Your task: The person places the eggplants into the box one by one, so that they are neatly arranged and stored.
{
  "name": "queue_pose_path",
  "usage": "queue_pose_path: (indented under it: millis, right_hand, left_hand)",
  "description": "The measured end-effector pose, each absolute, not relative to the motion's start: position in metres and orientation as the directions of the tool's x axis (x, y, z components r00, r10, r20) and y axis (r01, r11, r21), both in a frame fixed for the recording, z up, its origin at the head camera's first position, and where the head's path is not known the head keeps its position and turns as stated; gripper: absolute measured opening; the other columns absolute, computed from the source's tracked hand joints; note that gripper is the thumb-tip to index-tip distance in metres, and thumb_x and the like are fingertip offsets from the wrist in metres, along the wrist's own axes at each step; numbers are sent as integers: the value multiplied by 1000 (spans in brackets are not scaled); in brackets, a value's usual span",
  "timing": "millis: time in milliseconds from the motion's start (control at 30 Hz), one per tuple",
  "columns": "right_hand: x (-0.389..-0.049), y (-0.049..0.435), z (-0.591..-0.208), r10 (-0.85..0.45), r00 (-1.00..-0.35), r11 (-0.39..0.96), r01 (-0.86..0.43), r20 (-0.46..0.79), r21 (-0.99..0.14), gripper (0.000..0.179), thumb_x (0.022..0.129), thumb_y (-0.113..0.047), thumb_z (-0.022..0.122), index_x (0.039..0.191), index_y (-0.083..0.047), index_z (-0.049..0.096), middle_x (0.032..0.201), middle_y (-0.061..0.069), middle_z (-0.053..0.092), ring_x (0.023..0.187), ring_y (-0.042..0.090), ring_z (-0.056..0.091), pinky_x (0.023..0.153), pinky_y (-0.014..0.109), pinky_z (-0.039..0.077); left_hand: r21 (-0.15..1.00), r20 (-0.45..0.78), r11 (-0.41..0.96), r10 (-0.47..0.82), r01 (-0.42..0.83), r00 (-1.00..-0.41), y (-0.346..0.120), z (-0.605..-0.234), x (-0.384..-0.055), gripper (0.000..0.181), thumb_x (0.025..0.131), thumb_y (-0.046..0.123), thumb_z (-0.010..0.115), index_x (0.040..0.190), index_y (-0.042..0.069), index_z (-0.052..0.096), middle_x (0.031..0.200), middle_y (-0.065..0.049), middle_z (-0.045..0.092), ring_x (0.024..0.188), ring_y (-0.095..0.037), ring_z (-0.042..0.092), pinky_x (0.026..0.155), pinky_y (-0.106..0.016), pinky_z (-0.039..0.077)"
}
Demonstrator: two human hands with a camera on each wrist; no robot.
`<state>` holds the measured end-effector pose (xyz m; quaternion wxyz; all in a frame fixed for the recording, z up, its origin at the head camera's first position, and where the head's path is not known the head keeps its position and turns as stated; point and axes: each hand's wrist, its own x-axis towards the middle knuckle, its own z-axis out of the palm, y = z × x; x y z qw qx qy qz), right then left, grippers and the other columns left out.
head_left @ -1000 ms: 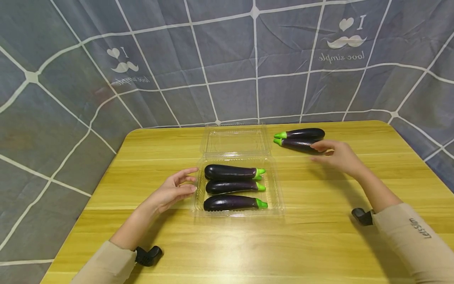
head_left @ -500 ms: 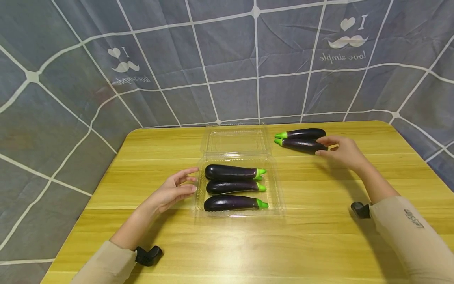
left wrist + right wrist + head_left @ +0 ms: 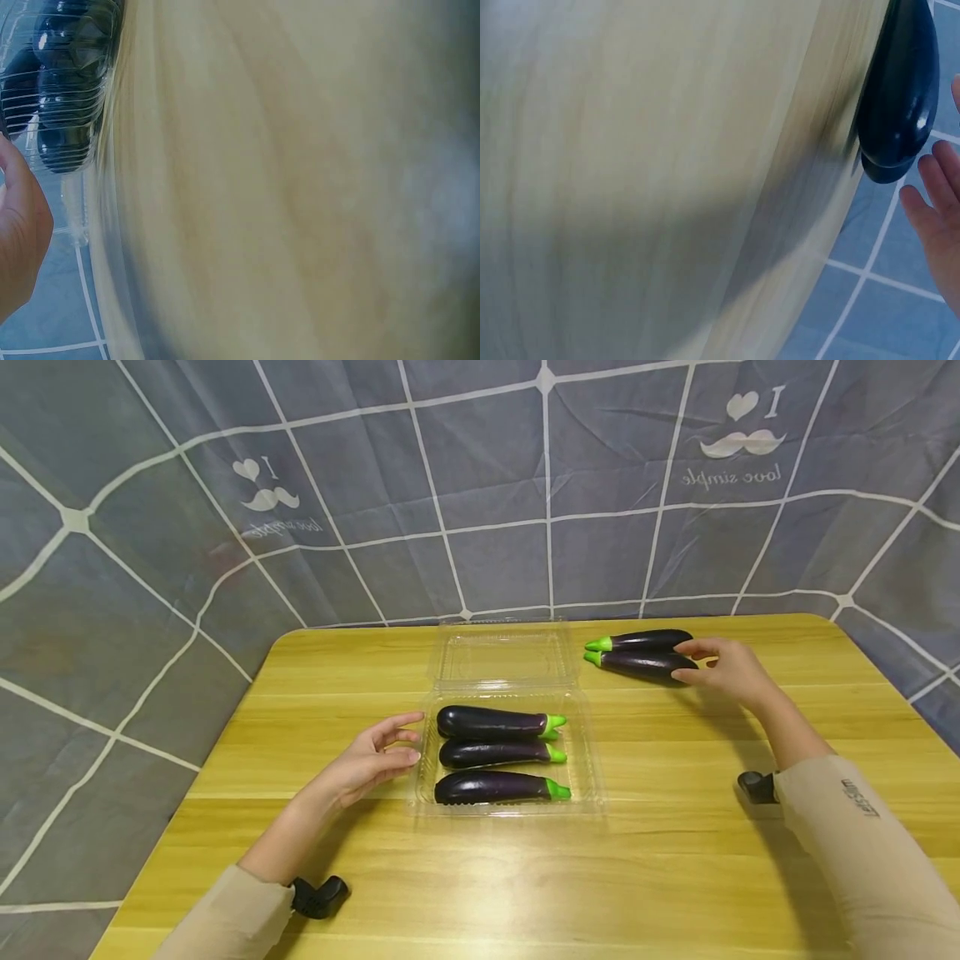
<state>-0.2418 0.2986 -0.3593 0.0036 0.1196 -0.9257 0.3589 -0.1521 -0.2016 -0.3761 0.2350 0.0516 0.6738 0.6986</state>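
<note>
Purple eggplants with green stems lie side by side in a clear plastic box (image 3: 592,760); several show, the nearest eggplant (image 3: 491,787) slightly apart from the rest. My left hand (image 3: 371,762) is at the box's left wall, thumb and fingers spread along it and holding nothing. At the back right, two more eggplants lie together on the table, a rear eggplant (image 3: 652,640) and a front eggplant (image 3: 637,665). My right hand (image 3: 727,675) is at the front one's blunt end, thumb and fingers apart on either side. In the right wrist view, its fingers are beside the dark eggplant (image 3: 901,90).
The box's clear lid (image 3: 506,656) is folded back flat behind it on the wooden table (image 3: 510,885). A grey curtain (image 3: 495,468) with white lines hangs right behind the table's back edge and along both sides.
My right hand has shifted slightly back and right, from over the front eggplant's side to its blunt end. My left hand, the box and the eggplants stay where they were.
</note>
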Motion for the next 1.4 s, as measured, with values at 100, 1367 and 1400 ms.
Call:
queue_pose_path:
  millis: [100,1367,1400]
  right_hand:
    - [-245,300,-361,-221,-970,719,-234,103,-655,46,85,-18,68,122,6,55,122,28,52,111,40,45,92,53,41]
    - [-255,298,-379,-237,-970,758,-215,47,-616,52,84,-25,70,123,6,55,124,30,51,113,46,45,95,57,35]
    - [-254,298,-379,-237,-970,757,-219,53,-615,51,84,-25,70,122,6,55,123,30,51,113,46,45,95,56,36]
  left_hand:
    - [966,-242,15,398,-257,-885,-201,-375,-153,65,87,-7,55,144,-1,26,115,-12,43,86,-10,57,80,-24,51]
    - [964,-257,37,398,-264,-881,-204,-376,-153,65,86,-6,56,144,0,27,115,-10,43,86,-10,56,80,-24,51]
    - [964,-257,37,398,-265,-881,-204,-376,-153,65,86,-6,57,144,0,27,115,-10,43,86,-10,56,80,-24,51]
